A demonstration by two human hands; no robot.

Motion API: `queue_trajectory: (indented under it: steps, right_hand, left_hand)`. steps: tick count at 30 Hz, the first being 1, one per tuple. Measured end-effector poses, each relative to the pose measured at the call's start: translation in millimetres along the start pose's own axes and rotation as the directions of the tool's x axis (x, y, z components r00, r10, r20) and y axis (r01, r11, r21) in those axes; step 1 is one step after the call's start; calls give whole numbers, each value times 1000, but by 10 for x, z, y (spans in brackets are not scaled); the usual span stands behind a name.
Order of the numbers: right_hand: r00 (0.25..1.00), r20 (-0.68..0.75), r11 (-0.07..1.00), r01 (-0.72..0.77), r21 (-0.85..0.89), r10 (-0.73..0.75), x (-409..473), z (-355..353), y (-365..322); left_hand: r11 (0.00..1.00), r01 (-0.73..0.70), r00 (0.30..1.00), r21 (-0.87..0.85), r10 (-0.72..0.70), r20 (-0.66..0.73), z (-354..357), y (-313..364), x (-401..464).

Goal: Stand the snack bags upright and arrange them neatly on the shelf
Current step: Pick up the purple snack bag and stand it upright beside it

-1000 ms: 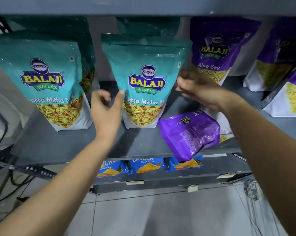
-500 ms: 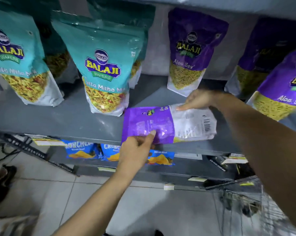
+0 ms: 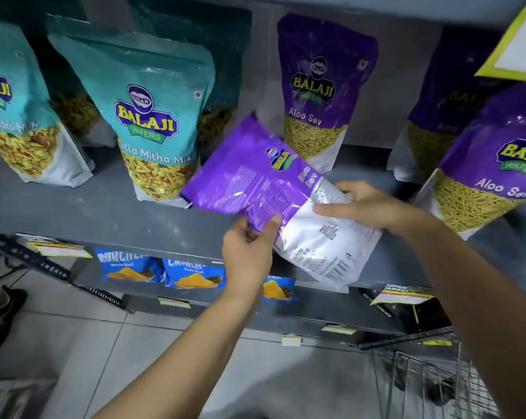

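A: Head view. State the position of the purple Aloo Sev bag [image 3: 273,204].

B: It lies tilted, back panel up, over the front part of the grey shelf [image 3: 110,213]. Its purple top end points up and left; its white barcode end reaches past the shelf's front edge.

A: State the grip on each side.

B: The left hand [image 3: 248,255] pinches the bag's lower edge, thumb pressed on the purple panel, fingers under it. The right hand [image 3: 367,207] holds the bag's right side, index finger laid flat across the white panel, remaining fingers behind the bag.

A: List the items around the held bag.

B: Left of it, touching its top corner, a teal Khatta Mitha Mix bag [image 3: 152,122] stands upright. Behind it stands an upright Aloo Sev bag [image 3: 319,89]. Right of it, a further Aloo Sev bag [image 3: 491,170] leans. Below it, blue snack packs [image 3: 128,266] sit on the lower shelf. A wire basket [image 3: 431,385] is at lower right.
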State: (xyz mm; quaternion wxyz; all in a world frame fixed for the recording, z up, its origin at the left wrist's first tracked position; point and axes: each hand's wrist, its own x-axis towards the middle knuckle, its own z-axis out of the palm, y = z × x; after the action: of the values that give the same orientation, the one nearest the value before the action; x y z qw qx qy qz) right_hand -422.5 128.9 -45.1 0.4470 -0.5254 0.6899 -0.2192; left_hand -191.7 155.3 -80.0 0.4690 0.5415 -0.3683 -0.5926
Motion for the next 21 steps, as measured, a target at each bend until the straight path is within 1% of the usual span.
queue_trajectory:
  steps: [1, 2, 4, 6, 7, 9, 10, 12, 13, 14, 16, 17, 18, 20, 21]
  right_hand:
    - [998, -53, 995, 49, 88, -44, -79, -4, 38]
    - [989, -116, 979, 112, 172, -92, -132, 10, 72]
    - [951, -262, 921, 245, 304, -166, -163, 62, 163]
    - [897, -390, 875, 350, 336, -209, -153, 158, 217]
    - [873, -433, 861, 387, 330, -227, -142, 220, 237]
    - [831, -493, 845, 440, 304, -256, -137, 360, 261]
    - [823, -506, 840, 450, 303, -258, -139, 414, 271]
    - [836, -496, 838, 433, 332, -236, -162, 447, 248]
    - [844, -491, 823, 429, 373, -217, -196, 417, 196]
    - [842, -500, 782, 448, 433, -205, -231, 364, 124]
    - [809, -549, 661, 531, 530, -210, -279, 205, -74]
    - [779, -592, 617, 572, 540, -204, -301, 120, -204]
    - [740, -648, 583, 612, 534, -183, -319, 45, -337]
    - [642, -754, 546, 685, 482, -139, -352, -87, -510]
    - [604, -787, 549, 702, 454, -122, -363, -123, -567]
  left_hand:
    - [993, -97, 995, 63, 96, 22, 1, 75, 20]
    - [975, -194, 980, 111, 187, 72, 12, 169, 50]
    - [928, -347, 924, 134, 315, 216, 47, 360, 139]
    - [865, -476, 849, 162, 403, 342, 69, 514, 259]
    - [827, -528, 817, 193, 432, 382, 69, 568, 327]
    - [769, -585, 776, 257, 439, 452, 40, 664, 445]
    - [748, -599, 762, 285, 424, 490, 13, 724, 487]
    - [733, -619, 732, 283, 408, 545, -40, 862, 531]
    - [735, -630, 721, 252, 432, 542, -57, 942, 536]
    - [741, -637, 718, 212, 471, 513, -65, 1028, 528]
    - [727, -655, 736, 206, 550, 395, -52, 1198, 549]
    - [699, -669, 736, 251, 579, 351, -38, 1279, 563]
    - [669, -687, 725, 284, 600, 338, -19, 1360, 571]
    - [610, -720, 694, 331, 623, 361, 20, 1476, 610]
    - [577, -734, 679, 358, 631, 375, 43, 1518, 628]
